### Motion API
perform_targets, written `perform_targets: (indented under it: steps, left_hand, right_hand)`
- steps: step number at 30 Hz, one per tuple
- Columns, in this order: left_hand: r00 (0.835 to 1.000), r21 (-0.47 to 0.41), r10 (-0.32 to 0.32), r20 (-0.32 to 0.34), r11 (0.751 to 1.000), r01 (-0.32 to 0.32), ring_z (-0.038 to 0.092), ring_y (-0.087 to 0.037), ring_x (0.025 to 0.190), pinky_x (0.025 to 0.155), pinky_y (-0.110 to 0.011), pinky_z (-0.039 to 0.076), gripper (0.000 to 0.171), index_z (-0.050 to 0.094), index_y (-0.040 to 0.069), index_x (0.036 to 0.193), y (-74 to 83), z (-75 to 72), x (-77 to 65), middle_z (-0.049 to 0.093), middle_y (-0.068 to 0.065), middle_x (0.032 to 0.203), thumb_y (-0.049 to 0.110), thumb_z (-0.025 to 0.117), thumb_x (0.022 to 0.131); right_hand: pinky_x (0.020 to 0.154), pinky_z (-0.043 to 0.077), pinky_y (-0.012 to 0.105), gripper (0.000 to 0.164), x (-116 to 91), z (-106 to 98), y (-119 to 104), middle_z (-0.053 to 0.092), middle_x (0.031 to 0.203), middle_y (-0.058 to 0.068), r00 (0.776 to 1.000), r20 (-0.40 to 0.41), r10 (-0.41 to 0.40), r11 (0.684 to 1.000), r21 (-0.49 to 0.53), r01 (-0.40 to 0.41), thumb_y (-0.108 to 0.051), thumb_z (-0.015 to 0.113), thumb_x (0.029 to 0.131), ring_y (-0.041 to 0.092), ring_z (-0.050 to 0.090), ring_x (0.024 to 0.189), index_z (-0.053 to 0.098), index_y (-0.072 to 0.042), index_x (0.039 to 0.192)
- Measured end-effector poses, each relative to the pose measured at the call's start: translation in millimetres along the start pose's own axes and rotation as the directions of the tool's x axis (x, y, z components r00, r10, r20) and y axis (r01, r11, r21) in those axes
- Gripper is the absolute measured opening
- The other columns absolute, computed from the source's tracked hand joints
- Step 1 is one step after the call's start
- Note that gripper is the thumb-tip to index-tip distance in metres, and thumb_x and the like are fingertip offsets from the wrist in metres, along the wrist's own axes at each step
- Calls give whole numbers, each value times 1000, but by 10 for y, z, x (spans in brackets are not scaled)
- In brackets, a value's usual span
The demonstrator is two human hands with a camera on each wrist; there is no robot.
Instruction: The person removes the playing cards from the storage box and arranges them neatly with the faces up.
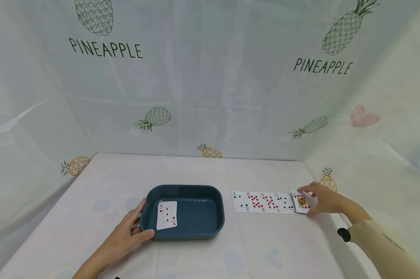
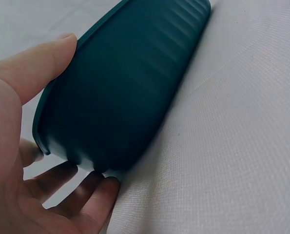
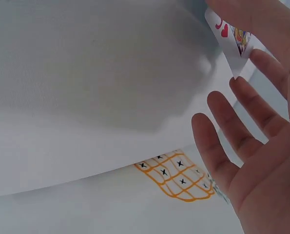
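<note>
Hanging at the back & both sides: pale cloth, 8 pineapple prints in the head view (5 dark-outlined, 3 yellow, some cut off), 2 "PINEAPPLE" captions, 1 pink heart print on the R side. Table: 1, white cover, faint pastel shapes, fine weave seen close up in the L wrist view.

Tray: 1, dk teal, rounded corners, flat on the table, L of ctr. 1 beige sleeve on the R arm.

Hands: 2. L hand grips the tray's L end, thumb at the rim, fingers curled against the outer wall. R hand grasps 1 card by its edges btwn thumb & index, other fingers spread.

Cards: 5 in a row R of the tray, face up, L to R: black 2, red 10, red 9, black 5, J of hearts. J = the one in the R hand, tilted, just beside the 5. In the tray, L half: 3 of diamonds, face up; no. of cards under it, if any, can't tell.
</note>
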State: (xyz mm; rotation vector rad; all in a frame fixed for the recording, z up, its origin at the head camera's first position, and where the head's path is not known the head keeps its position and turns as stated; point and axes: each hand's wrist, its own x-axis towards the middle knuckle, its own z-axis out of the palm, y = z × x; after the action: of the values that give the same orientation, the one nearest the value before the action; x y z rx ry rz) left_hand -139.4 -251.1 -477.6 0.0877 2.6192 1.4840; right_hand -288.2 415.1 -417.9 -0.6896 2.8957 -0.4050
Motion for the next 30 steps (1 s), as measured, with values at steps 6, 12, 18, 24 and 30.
perform_targets:
  steps: [6,12,18,24,30]
  left_hand:
    - [1000,-12,4,3,1000,-4,52,-39,141,107,-36,56,101,11,27,173,14,2,-17,35,-21,160,40,78,98]
    - [1000,-31,14,7,999,-14,50,-40,143,107,-31,55,101,10,27,173,3,4,-11,35,-21,160,39,78,98]
    - [1000,-31,17,8,999,-17,51,-39,142,106,-29,55,101,10,26,173,5,-7,-2,35,-21,160,40,77,99]
    - [999,-34,35,4,999,-35,52,-38,140,106,-34,56,100,11,25,173,-1,-3,-6,36,-22,160,37,78,99]
    - [1000,-42,25,8,999,-25,51,-37,142,107,-29,55,100,11,27,173,-14,-6,-5,36,-20,159,37,78,99]
  right_hand:
    - [78,53,39,78,25,6,26,60,126,12,997,63,38,999,15,-39,-21,98,69,30,59,105,66,-11,139]
    - [79,52,39,76,60,-21,9,58,127,15,989,118,91,995,22,-94,-15,96,69,35,59,110,66,-12,140]
    - [83,52,48,76,102,-28,10,55,131,18,983,144,112,993,4,-114,-13,94,73,37,54,111,64,-15,143]
    - [87,54,56,75,104,-13,20,54,133,19,981,158,117,993,13,-120,-14,93,75,42,56,116,63,-15,144]
    - [84,52,51,76,117,-10,13,52,131,19,979,166,118,992,21,-123,-14,94,76,38,53,111,62,-15,145]
